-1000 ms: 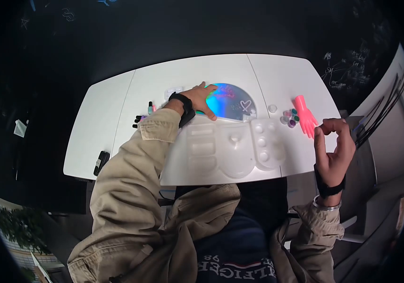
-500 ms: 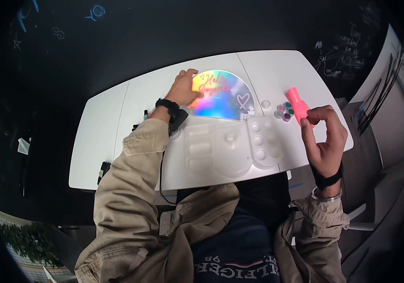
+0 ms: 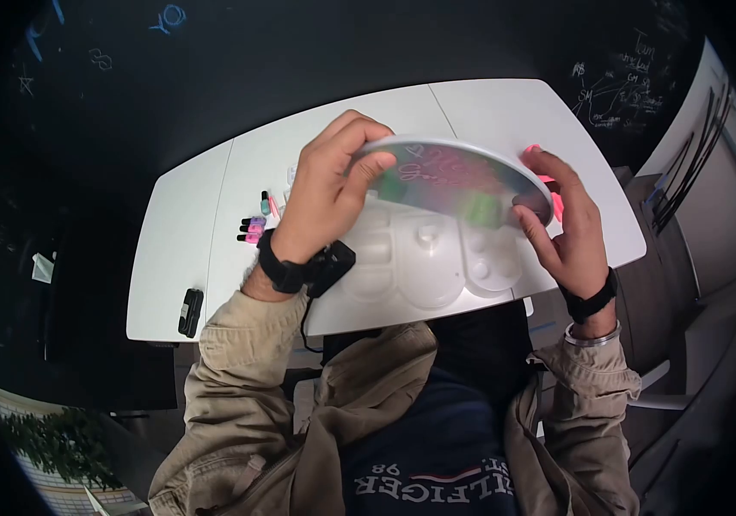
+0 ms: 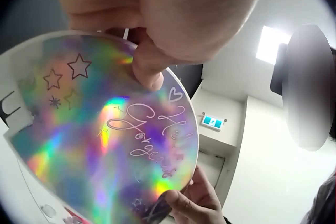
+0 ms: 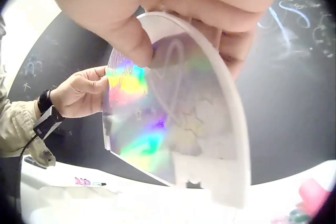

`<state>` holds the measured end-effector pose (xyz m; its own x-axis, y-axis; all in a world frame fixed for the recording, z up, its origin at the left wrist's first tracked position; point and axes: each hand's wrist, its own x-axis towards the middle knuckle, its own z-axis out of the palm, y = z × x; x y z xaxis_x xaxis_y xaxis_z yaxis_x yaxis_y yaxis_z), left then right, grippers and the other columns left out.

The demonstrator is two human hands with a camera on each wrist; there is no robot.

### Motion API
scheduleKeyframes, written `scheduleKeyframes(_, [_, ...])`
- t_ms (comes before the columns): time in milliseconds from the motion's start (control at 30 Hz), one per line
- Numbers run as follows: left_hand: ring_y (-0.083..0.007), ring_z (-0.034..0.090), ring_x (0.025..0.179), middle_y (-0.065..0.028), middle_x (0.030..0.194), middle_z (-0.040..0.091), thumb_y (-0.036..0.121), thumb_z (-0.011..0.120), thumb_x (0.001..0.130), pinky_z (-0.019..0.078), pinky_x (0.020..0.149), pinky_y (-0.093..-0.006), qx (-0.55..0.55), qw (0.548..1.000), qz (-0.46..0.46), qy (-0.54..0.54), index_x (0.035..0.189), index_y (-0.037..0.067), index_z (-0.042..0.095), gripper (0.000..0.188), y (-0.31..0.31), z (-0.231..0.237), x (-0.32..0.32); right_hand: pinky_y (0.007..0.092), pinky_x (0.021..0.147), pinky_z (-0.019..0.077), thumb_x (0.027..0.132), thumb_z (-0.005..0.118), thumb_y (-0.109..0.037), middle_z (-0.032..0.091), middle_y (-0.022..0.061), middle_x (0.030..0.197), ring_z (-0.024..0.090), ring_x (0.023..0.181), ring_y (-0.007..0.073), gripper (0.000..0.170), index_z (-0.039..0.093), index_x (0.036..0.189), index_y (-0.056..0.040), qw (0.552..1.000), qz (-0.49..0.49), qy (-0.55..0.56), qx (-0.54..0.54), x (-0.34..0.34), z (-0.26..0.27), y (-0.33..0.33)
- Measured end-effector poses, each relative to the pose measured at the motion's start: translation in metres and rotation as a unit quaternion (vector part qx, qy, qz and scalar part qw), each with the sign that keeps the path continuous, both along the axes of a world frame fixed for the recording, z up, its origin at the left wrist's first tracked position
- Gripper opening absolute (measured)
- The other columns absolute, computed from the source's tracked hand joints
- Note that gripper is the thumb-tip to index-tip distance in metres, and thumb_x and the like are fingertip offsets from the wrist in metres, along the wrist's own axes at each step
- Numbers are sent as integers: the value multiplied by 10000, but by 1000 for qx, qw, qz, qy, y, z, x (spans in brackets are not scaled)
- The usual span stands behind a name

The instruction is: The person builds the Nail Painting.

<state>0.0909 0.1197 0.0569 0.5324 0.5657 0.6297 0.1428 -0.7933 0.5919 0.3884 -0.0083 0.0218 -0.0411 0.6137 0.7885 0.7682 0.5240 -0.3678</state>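
Tray (image 3: 431, 288) comes first, moulded in pale plastic, lying by the near edge of the table (image 3: 157, 284); a black case (image 3: 190, 311) sits toward the table's near left corner. Above the tray, your two hands carry the half-round panel (image 3: 450, 176), off the table and tilted, its curved rim uppermost and its shiny face turned toward you. Your left hand (image 3: 325, 193) pinches the rim toward its left end, thumb on the face beside a small printed heart; your right hand (image 3: 573, 236) pinches the rim toward the right end, thumb in front and fingers behind.

Expect the panel to be light and fairly stiff, judging by how thin and flat it looks between the two pinches. The face looks glossy, so a fingertip would likely slide or smudge there; the pale rim should give you better purchase. The best hold is probably at opposite ends of the curve, since hard squeezing or twisting could crack it. Spare the straight side, where the cut-out (image 5: 194, 183) may be the weakest spot.

Farther over, nail polish bottles (image 3: 253, 229) lie toward the table's left edge, and a pink object (image 5: 315, 195) lies toward its right edge. Beyond the far edge stands a dark wall (image 3: 299, 52).
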Motion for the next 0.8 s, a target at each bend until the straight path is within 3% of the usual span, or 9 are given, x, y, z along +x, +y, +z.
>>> scheduleKeyframes(67, [-180,658,1022,-86,1160,687,34,771,1038,533,926,-312,18,999,-27,11,1199,-13,697,183,-3,-6,-2,434,856,605,974,792,-7,770,203,1171,782,996,384,326,674,1278,5,999,20,-15,-48,6,-1,-4])
scheduleKeyframes(167, [-227,673,1182,-114,1276,676,62,811,1015,548,1045,-359,77,994,64,-35,1295,4,680,314,-20,-16,7,440,760,603,973,759,49,779,196,1020,787,872,401,272,693,1233,-2,998,-6,-32,-55,14,0,-5])
scheduleKeyframes(200, [-277,641,1311,-150,1444,612,123,864,985,535,1134,-404,79,993,87,-9,1449,32,614,536,-22,-26,3,441,726,600,972,749,65,777,194,972,786,831,405,262,698,1220,-4,998,-25,-38,-46,16,0,-4])
scheduleKeyframes(333, [-333,614,1372,-187,1596,504,179,905,955,550,1116,-433,39,989,120,77,1600,74,508,765,-53,-55,-1,422,667,579,982,746,63,766,191,939,781,807,400,214,671,1170,-8,998,-48,-36,-33,28,-1,-1])
scheduleKeyframes(433, [-344,634,1341,-196,1579,521,215,889,975,579,1063,-432,-47,984,74,154,1581,81,534,715,-62,-85,-9,403,669,581,1002,738,44,763,200,921,786,804,387,175,651,1147,-1,995,-87,-18,-41,34,-2,2])
scheduleKeyframes(467, [-325,698,1192,-196,1561,539,251,868,996,622,950,-416,-28,982,58,178,1559,81,564,662,-62,-93,-9,387,679,589,1025,732,21,761,199,897,801,807,362,153,641,1146,0,996,-85,-8,-39,37,-3,4])
scheduleKeyframes(567, [-293,735,1026,-194,1558,547,261,853,1010,643,851,-412,-129,970,29,203,1536,69,588,620,-71,-103,0,375,685,592,1034,736,4,761,179,878,804,793,327,151,641,1151,0,995,-81,28,-51,38,-3,5])
scheduleKeyframes(600, [-282,745,930,-206,1528,574,256,837,1018,647,807,-410,-114,973,30,196,1530,61,592,600,-70,-105,4,362,686,593,1042,738,-8,762,174,876,798,775,308,154,643,1164,1,996,-71,24,-51,38,-4,6])
scheduleKeyframes(800, [-372,753,931,-233,1330,710,214,814,1004,618,882,-465,-53,970,49,234,1442,35,648,502,-42,-119,23,353,677,578,1059,743,-42,757,178,858,773,727,299,175,648,1200,1,997,-17,33,-74,36,-8,14])
